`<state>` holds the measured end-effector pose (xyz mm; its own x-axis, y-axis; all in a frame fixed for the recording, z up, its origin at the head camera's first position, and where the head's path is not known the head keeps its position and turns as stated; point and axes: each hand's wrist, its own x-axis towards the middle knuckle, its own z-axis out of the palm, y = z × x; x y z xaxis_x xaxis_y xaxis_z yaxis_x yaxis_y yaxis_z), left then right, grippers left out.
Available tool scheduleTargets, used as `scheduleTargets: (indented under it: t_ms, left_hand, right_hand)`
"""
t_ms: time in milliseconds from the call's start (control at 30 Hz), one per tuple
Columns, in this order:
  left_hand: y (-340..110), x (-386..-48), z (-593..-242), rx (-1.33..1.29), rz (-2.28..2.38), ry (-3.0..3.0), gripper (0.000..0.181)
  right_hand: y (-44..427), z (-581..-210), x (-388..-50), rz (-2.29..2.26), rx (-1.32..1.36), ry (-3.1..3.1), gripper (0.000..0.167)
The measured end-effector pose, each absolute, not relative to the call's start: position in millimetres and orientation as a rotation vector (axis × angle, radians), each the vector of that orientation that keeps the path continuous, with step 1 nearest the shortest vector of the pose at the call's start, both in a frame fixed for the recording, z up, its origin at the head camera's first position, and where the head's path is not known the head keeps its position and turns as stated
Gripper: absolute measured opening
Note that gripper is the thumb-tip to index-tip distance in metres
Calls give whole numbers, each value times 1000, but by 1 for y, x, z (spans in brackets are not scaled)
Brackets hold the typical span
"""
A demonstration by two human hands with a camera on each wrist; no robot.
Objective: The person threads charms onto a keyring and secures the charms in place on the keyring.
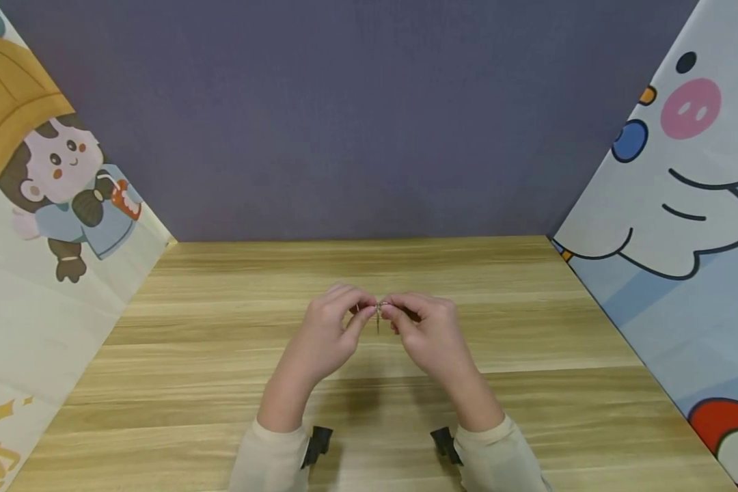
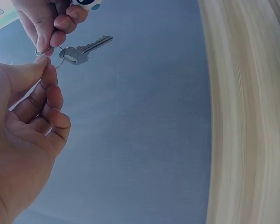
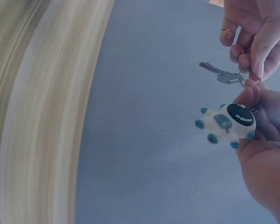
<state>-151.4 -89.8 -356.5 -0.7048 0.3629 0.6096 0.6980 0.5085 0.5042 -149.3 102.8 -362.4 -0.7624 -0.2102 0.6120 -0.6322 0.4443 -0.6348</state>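
Note:
Above the table, my two hands meet fingertip to fingertip. My left hand (image 1: 332, 335) pinches a thin metal key ring (image 2: 62, 62) between thumb and index finger. From that ring hangs a single silver key (image 2: 79, 53), its toothed blade pointing away from the fingers in both wrist views. The right hand (image 1: 436, 335) pinches metal at the same spot, part of a keychain. A white and teal astronaut figure (image 3: 226, 123) with a dark visor dangles from it below the right fingers. Fingertips hide where the ring and the keychain's metal meet.
Beneath the hands lies a wood-grain table (image 1: 221, 383). A plain grey-blue panel (image 1: 369, 123) stands behind it. Cartoon-printed panels flank both sides, the left panel (image 1: 12, 328) with a child figure and the right panel (image 1: 652, 328) with a pig-like animal.

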Motion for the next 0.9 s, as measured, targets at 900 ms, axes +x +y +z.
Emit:
scheduleTargets:
  t_ms: [900]
  left_hand:
    - [-100, -162, -367, -706, -1794, -2313, 8]
  right_hand:
    - [99, -363, -158, 2080, 354, -2267, 12]
